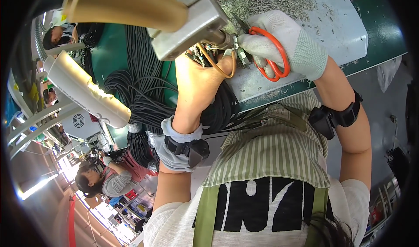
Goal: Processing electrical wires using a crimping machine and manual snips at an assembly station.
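Observation:
My left hand (198, 79) is bare and closed round a bunch of cable ends (203, 57) with thin coloured wires showing. A tan loop (234, 68) curves past its thumb; what it belongs to is hard to make out. My right hand (286, 41), in a white knitted glove, is closed on scissors with orange-red handles (283, 55). Their dark blades (241, 23) point up and left. Its fingertips are close to the left thumb, at a small metal piece by the wires. A grey metal machine head (192, 22) hangs over the left hand and partly hides its fingers.
Small metal pieces (279, 4) are heaped and scattered on a pale board (340, 28) on the green table. Long black cables (144, 85) lie coiled at the left. A white lamp (87, 89) lights the work. Another person (113, 177) works at the lower left.

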Demonstrator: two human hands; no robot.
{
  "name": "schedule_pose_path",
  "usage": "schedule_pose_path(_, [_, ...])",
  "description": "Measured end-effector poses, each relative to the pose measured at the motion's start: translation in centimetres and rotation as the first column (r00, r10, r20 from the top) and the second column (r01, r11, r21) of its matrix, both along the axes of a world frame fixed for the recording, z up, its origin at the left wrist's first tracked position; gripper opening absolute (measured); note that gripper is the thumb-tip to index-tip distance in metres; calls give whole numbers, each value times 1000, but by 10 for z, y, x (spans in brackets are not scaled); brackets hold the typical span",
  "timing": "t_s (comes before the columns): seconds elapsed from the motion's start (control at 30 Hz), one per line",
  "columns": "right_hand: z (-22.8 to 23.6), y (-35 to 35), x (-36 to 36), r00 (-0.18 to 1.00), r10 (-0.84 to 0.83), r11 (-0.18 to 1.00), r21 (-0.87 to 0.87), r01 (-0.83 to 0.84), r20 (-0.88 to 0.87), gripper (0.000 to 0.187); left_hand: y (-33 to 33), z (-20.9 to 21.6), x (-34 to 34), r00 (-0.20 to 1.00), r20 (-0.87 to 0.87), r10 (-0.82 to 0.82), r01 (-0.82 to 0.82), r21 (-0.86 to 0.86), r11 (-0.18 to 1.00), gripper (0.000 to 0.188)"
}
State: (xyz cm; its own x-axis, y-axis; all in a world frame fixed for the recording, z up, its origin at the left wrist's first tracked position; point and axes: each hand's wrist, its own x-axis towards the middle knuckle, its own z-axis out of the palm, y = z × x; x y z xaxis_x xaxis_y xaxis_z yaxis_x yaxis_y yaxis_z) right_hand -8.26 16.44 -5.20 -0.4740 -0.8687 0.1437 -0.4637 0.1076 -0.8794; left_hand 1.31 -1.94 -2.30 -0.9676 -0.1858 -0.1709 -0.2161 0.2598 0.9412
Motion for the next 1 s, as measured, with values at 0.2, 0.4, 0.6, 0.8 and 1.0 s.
schedule_pose_path(0.2, [14, -10, 16, 843, -240, 969, 68, 237, 481, 19, -11, -5, 4, 993, 56, -101, 85, 228, 970, 15])
schedule_pose_path(0.4, [43, 42, 51, 853, -365, 924, 256, 284, 374, 26, 3, 13, 48, 968, 79, 239, -245, 521, 818, 12])
schedule_pose_path(0.6, [55, 43, 83, 913, -404, 900, 154, 408, -57, 20, 3, 27, 77, 933, 191, -305, 211, 395, 894, 22])
schedule_pose_path(0.8, [63, 22, 96, 968, -251, 965, -68, 252, 15, 23, 24, 34, 83, 962, 100, -253, 214, 297, 931, 31])
schedule_pose_path(1.0, [52, 40, 129, 979, -199, 967, 155, 202, -38, 19, 31, 31, 88, 999, 43, -2, -19, 482, 876, 25])
